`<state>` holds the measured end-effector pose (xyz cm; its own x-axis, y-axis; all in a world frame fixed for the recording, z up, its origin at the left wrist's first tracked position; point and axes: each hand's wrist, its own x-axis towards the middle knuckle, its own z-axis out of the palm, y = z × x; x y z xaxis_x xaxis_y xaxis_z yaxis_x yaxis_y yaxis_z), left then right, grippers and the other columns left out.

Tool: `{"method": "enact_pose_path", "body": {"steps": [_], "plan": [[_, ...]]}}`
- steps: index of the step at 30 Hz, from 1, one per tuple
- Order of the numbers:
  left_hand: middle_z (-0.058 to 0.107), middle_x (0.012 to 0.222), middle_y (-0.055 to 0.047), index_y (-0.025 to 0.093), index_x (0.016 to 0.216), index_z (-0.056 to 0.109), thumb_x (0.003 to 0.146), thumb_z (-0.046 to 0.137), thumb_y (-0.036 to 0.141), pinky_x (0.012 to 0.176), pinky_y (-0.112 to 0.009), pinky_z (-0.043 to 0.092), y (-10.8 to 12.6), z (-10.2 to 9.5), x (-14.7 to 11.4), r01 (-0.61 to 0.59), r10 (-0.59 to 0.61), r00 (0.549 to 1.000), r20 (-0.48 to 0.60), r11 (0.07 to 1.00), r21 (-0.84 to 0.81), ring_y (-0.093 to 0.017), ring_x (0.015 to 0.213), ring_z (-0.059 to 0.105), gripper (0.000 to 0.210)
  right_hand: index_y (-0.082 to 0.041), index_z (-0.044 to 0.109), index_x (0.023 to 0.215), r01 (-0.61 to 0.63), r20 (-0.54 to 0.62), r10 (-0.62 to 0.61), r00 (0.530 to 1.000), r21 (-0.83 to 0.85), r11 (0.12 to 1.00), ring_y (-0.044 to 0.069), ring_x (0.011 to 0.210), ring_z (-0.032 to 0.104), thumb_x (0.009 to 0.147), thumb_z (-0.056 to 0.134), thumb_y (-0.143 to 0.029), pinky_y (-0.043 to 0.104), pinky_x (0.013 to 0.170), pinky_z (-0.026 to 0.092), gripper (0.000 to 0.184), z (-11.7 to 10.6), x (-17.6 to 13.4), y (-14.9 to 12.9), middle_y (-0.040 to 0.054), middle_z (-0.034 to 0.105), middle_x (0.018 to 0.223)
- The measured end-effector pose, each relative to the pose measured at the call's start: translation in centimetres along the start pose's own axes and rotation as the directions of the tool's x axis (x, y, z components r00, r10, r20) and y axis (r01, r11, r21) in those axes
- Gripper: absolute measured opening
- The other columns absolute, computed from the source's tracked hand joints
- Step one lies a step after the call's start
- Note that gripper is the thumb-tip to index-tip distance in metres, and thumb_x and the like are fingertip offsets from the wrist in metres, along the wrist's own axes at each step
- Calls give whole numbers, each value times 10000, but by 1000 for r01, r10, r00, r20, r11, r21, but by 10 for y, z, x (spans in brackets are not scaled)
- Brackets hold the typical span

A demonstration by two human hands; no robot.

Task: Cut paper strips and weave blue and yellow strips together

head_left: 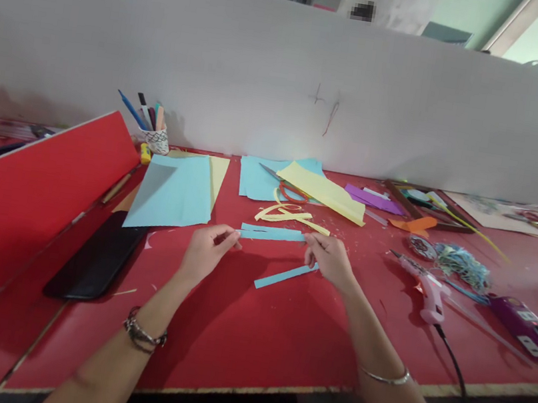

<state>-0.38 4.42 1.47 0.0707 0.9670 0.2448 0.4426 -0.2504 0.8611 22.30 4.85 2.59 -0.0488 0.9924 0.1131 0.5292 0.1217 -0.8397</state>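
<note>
A light-blue paper strip point(271, 235) stretches level between my two hands. My left hand point(208, 250) pinches its left end between thumb and fingers, and the right end is pinched in my right hand point(330, 258). Just behind it shows the edge of another blue strip point(257, 228). A loose blue strip point(282, 277) lies slantwise on the red table, its right end just under my right hand. Beyond my hands, curled yellow paper strips point(282, 215) lie near orange-handled scissors point(293, 194), which a yellow sheet point(323, 193) partly covers.
Blue sheets point(174, 187) overlap a black phone point(96, 256) at left, beside a red panel point(40, 208). A pen cup point(157, 140) stands behind. At right lie a pink glue gun point(424, 292) with its cord, tangled yarn point(464, 266) and a purple power strip point(528, 328).
</note>
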Motion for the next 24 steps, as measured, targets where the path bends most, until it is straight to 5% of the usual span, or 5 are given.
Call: {"method": "enact_pose_path", "body": {"steps": [8, 15, 24], "plan": [[597, 528, 27, 186, 520, 547, 735, 453, 308, 493, -202, 337, -1, 2, -1, 39, -53, 996, 72, 982, 182, -102, 500, 503, 264, -196, 430, 455, -7, 130, 34, 991, -200, 980, 78, 352, 462, 783, 341, -336, 193, 462, 378, 367, 0, 0, 8, -28, 501, 386], [629, 650, 4, 206, 609, 569, 753, 445, 314, 504, -215, 310, 5, 5, -3, 96, -220, 959, 179, 847, 522, -144, 636, 559, 219, -187, 484, 506, -14, 209, 75, 975, -277, 961, 92, 369, 451, 788, 351, -322, 207, 473, 363, 339, -4, -1, 7, -36, 466, 379], [617, 669, -5, 210, 638, 552, 772, 451, 359, 493, -227, 297, 7, 7, -5, 102, -277, 943, 182, 763, 638, -166, 659, 571, 225, -185, 406, 514, 41, 151, 31, 988, -451, 892, 90, 438, 403, 771, 362, -328, 209, 449, 256, 297, -7, 1, 10, -29, 428, 464]]}}
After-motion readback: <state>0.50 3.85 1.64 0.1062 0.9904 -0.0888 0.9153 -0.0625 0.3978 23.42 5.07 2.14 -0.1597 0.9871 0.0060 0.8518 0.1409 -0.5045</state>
